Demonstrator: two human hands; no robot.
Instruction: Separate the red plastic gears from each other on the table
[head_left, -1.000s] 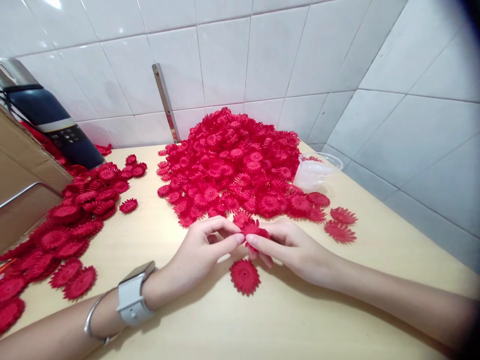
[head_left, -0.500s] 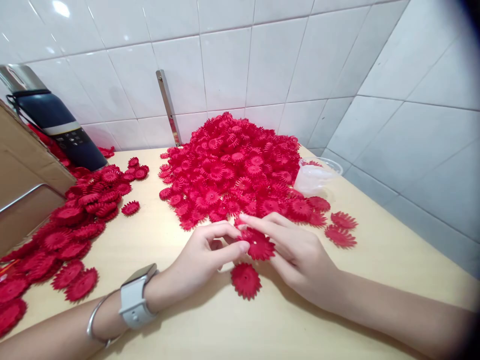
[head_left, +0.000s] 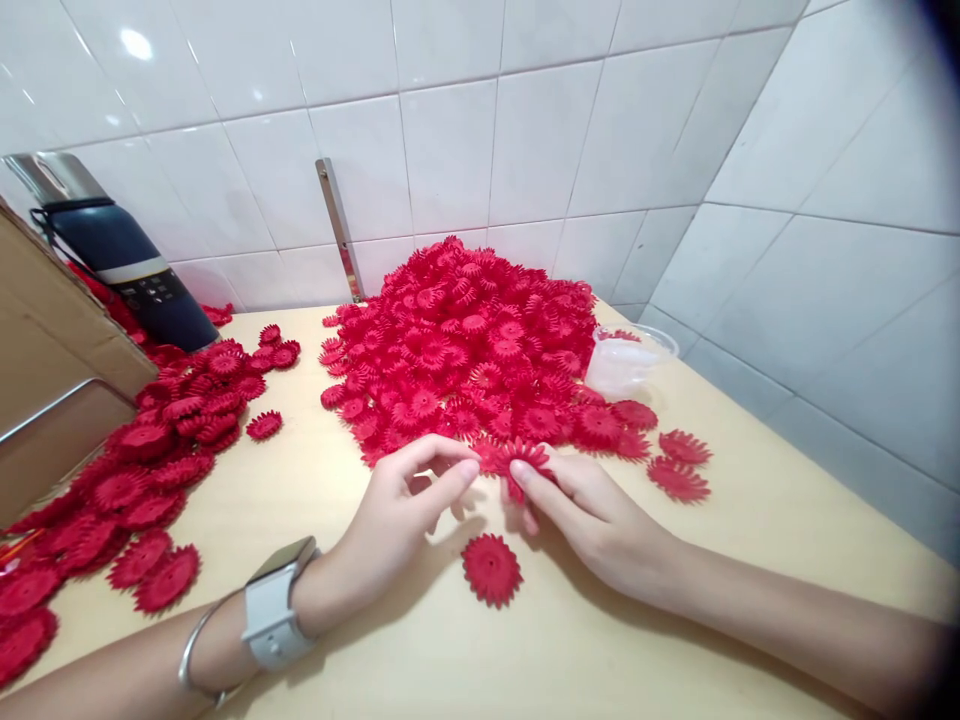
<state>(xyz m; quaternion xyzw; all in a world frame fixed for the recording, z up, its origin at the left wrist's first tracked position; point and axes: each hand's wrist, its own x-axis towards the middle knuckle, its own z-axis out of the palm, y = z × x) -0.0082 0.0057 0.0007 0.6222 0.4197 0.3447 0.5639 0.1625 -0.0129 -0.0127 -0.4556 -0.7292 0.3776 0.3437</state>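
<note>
Both hands (head_left: 480, 500) pinched on one red flower piece (head_left: 517, 462) between them.

Two hands (head_left: 480, 500), two heaps of red flower discs (head_left: 480, 340), one flask (head_left: 127, 265), one clear plastic cup (head_left: 626, 360), one wristwatch (head_left: 274, 605)

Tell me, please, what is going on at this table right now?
A person sits at a pale wooden table, working with red plastic flower pieces. Both hands meet at the near edge of the big pile: the right hand pinches one red flower piece in its fingers, and the left hand touches it from the other side. A single flower lies flat just below the hands. A second heap lies to the left, beside a dark flask.
</note>
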